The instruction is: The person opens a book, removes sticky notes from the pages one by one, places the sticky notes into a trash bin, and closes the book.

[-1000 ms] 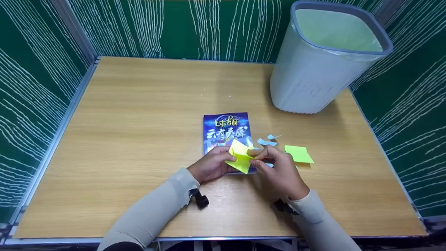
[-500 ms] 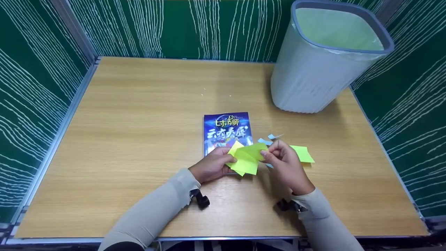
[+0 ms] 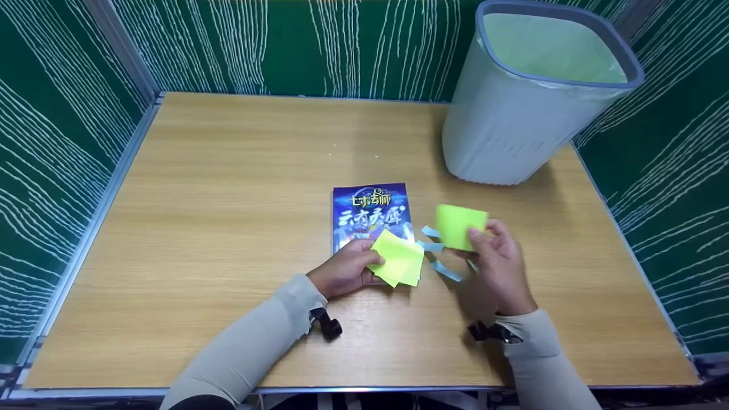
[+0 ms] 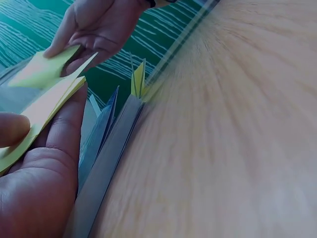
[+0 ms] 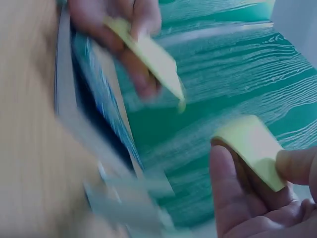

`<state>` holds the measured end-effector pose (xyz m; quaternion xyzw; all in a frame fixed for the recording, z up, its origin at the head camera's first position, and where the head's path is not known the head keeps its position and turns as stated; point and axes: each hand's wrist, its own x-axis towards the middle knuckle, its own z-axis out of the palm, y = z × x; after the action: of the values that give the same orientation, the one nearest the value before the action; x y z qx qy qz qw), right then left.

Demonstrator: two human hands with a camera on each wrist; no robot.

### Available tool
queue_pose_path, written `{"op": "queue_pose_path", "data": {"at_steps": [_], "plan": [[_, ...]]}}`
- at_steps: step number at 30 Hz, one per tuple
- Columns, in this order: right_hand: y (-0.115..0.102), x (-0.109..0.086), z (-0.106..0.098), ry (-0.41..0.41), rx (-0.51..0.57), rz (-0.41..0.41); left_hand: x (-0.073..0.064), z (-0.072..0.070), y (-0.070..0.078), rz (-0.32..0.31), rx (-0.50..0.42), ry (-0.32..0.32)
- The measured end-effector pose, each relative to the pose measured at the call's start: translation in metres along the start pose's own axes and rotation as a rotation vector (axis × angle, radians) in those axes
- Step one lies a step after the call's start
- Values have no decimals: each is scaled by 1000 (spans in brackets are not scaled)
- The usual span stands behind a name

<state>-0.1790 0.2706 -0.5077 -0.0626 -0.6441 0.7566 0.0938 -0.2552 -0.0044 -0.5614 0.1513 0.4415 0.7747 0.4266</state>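
Note:
My left hand (image 3: 346,269) pinches a small stack of yellow-green sticky notes (image 3: 401,262) between thumb and fingers, over the near end of a blue-covered book (image 3: 370,208). In the left wrist view the stack's edges (image 4: 49,106) fan apart slightly. To the right, my right hand (image 3: 504,270) holds another yellow-green sticky note (image 3: 457,225) by its edge, thumb on top. That sticky note (image 5: 255,148) bends a little in the right wrist view and is apart from the stack. Light blue paper strips (image 3: 446,271) stick out at the book's right side.
A tall white bin (image 3: 512,119) with a grey rim and a liner stands at the back right of the wooden table (image 3: 228,188). Tiny white scraps lie beyond the book. Another yellow note (image 4: 139,79) shows past the book in the left wrist view. Green patterned panels (image 3: 290,51) enclose the table.
My right hand has peeled a sticky note off the stack and carried it right and away from me. My left hand has hardly moved. The note lying on the right is hidden in the head view.

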Motion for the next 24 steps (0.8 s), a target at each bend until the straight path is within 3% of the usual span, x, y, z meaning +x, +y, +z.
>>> {"op": "queue_pose_path", "data": {"at_steps": [2, 6, 8, 10, 13, 18, 24], "plan": [[-5, -3, -15, 64, -155, -132, 0, 1, 1, -1, -4, 2], [-14, -8, -61, 144, -738, -428, 0, 1, 0, 1, -16, -7], [-18, -9, -84, 144, -1014, -508, 0, 1, 0, 1, -17, -9], [-21, -11, -103, 101, -1191, -498, 0, 2, 0, 3, -13, -7], [-22, -11, -123, -2, -1345, -407, 0, 2, 1, 9, -11, 4], [-12, -9, -140, -135, -1469, -253, -1, 1, 1, 20, -10, 6], [-1, -6, -141, -237, -1542, -107, -2, 1, 0, 25, 4, -18]]}}
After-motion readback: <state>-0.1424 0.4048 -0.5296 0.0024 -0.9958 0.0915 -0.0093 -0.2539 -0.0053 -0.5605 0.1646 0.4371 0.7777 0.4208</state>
